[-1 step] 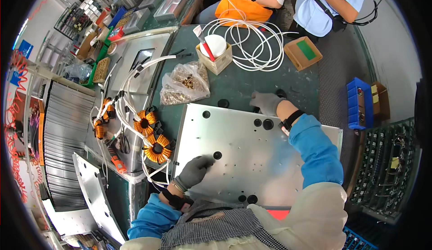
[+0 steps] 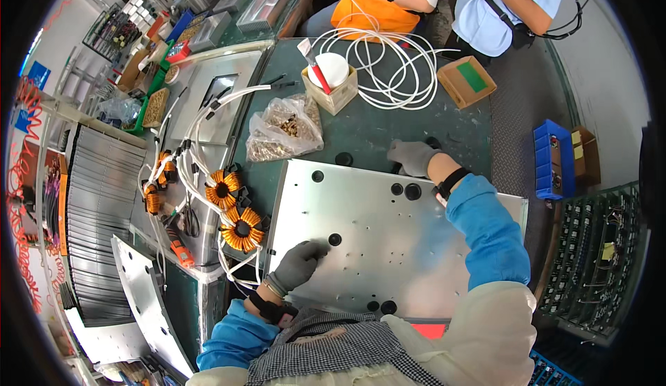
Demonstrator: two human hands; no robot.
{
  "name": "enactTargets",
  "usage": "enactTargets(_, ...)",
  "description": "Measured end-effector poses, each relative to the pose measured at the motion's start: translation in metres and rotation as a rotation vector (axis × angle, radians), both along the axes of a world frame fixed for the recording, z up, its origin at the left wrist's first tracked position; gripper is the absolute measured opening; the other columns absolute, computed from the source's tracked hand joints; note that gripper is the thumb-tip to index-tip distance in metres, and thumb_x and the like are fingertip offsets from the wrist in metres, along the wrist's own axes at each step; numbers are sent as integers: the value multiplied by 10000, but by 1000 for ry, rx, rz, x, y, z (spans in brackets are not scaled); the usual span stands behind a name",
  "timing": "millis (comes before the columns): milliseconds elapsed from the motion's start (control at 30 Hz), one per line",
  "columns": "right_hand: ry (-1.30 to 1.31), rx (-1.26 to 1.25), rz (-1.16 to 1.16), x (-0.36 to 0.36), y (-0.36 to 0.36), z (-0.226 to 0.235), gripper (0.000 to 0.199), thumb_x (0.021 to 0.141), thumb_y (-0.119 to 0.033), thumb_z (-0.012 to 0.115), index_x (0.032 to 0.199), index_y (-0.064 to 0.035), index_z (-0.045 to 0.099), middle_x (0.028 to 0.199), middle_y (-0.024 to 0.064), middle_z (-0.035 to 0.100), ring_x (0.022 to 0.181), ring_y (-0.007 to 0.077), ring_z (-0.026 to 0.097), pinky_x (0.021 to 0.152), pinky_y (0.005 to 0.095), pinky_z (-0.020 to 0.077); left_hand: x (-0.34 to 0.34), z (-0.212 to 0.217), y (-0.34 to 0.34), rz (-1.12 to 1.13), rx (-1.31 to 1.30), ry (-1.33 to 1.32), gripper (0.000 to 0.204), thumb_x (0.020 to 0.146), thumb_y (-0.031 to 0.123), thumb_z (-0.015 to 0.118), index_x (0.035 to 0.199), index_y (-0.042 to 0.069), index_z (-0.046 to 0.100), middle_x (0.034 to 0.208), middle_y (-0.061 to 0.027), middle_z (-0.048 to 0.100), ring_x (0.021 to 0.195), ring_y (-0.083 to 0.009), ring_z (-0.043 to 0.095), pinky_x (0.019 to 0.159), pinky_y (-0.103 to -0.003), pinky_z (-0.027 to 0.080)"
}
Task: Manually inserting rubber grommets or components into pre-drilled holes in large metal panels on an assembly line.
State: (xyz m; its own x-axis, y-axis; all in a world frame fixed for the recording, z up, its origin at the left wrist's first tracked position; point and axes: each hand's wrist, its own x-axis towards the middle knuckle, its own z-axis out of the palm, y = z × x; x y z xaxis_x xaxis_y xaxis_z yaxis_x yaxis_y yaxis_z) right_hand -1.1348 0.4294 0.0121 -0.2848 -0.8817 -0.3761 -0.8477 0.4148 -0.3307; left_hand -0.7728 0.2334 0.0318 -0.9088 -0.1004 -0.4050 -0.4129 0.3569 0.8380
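A flat silver metal panel (image 2: 374,247) with small holes and several black round grommets lies in front of me. My left hand (image 2: 297,266), in a grey glove, rests on its left part with loosely stretched fingers. The fingertips come close to a black grommet (image 2: 335,239) set in the panel. Past the panel's far edge, my right hand (image 2: 413,158), also gloved in grey, is down at the green tabletop with its fingers curled in. Dark round pieces lie right beside it, one black grommet (image 2: 433,143) behind it. What its fingers hold, if anything, is hidden.
Copper-wound ring coils (image 2: 242,229) with white cables lie left of the panel. Beyond it are a clear bag of brass hardware (image 2: 286,130), a box with a white tub (image 2: 331,73) and brush, coiled white tubing (image 2: 395,73) and a cardboard box (image 2: 466,82). Two people sit across.
My right hand has shifted very slightly to the right at the far edge of the panel. My left hand and the panel stay where they were.
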Motion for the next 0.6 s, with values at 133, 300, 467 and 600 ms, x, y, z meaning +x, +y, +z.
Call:
enactTargets(133, 39, 67, -260, -24, 17, 17, 278, 793, -171, 732, 1040, -75, 647, 978, 163, 689, 997, 363, 653, 828, 448, 509, 2, -5, 0, -27, -42, 40, 405, 805, -60, 469, 1155, 22, 654, 921, -55, 626, 842, -148, 594, 793, -280, 506)
enactTargets(300, -3, -34, -491, -46, 42, 27, 238, 806, -173, 728, 1007, -72, 649, 988, 158, 689, 972, 355, 655, 819, 426, 502, 2, -1, -2, 199, 291, -147, 345, 820, -47, 459, 1096, 6, 660, 950, -64, 648, 845, -164, 622, 773, -293, 526)
enactTargets(467, 208, -101, -464, -29, 22, 27, 318, 841, -187, 702, 1146, -115, 652, 1156, 144, 642, 1039, 353, 636, 888, 438, 506, 16, 10, -25, 485, 605, -144, 345, 798, -42, 460, 1073, -15, 667, 964, -68, 642, 841, -153, 613, 733, -275, 528)
enactTargets(600, 1, -202, -143, 7, -49, 18, 403, 858, -172, 683, 1254, -146, 611, 1278, 140, 563, 1136, 360, 594, 945, 441, 496, 30, 15, -35, 660, 962, -86, 310, 867, 56, 540, 1157, -12, 627, 1018, -82, 636, 900, -172, 606, 758, -307, 513)
